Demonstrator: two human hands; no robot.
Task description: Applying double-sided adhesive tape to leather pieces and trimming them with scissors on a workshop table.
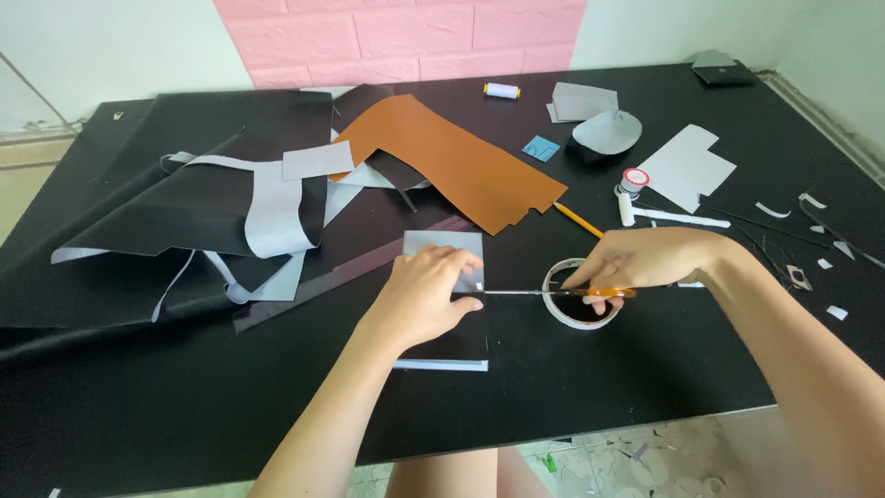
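Under the left hand (426,293), fingers spread flat pressing a grey-and-black sheet piece (444,247) on the black table (599,369), right hand (645,261) fingers clamped on orange-handled scissors (562,292), blades reaching the sheet's edge, tape roll (570,314) beneath the right fingers, pencil (578,219) just beyond.
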